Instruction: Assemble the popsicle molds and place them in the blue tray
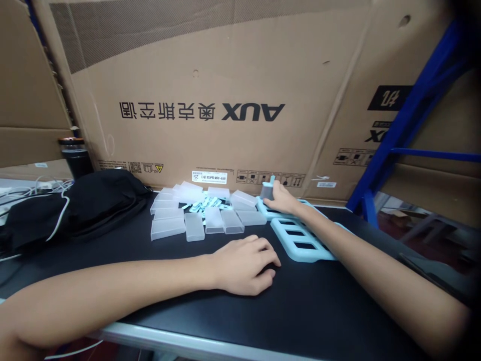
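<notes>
My left hand (246, 265) rests on the black tabletop with fingers loosely bent and a gap between thumb and forefinger; it holds nothing. Farther off to the right, my right hand (282, 198) grips a translucent ice pop mold (267, 191) with a light blue stick pointing up from its top. This hand is above the far light blue frame (266, 212), which my wrist partly covers. A nearer light blue frame (285, 240) with rectangular openings lies under my right forearm. Left of the frames, several translucent mold cases (194, 226) surround a pile of light blue sticks (207, 203).
A large cardboard box (233, 60) stands upright along the back of the table. On the left are a black bag (101, 200), a dark bottle (77, 158) and tangled white cables (30, 193). A blue metal frame (406, 115) rises at the right. The table's metal edge (169, 338) runs along the front.
</notes>
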A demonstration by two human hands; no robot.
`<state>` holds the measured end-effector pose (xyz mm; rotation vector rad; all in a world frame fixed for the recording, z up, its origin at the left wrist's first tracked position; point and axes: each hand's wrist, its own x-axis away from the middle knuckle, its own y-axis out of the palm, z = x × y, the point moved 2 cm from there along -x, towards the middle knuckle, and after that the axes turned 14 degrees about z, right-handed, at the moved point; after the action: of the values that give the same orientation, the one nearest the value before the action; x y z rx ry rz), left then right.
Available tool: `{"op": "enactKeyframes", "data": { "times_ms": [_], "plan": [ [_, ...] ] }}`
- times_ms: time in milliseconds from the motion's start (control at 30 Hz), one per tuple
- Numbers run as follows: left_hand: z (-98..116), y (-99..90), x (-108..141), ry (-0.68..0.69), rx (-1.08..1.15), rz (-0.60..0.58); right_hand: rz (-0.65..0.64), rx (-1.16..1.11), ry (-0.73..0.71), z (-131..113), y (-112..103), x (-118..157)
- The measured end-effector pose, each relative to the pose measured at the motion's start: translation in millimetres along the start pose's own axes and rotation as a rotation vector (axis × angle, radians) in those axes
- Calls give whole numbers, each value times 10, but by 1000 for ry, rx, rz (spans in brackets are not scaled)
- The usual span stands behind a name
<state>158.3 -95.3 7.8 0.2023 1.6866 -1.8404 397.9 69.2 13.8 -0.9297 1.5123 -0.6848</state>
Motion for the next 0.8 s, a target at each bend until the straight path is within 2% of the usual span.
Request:
{"op": "enactKeyframes", "data": {
  "times_ms": [300,500,667,800],
  "plan": [
    [31,-22,0,19,-64,28,21,225,78,-230,-139,132],
    [-34,-31,39,-130,-337,193,-38,350,78,-343,-263,156],
    [-99,38,66,-194,-405,152,-8,479,0,-531,-514,163],
    [-72,9,43,-159,-409,159,38,448,-187,-848,-653,212]
  ]
}}
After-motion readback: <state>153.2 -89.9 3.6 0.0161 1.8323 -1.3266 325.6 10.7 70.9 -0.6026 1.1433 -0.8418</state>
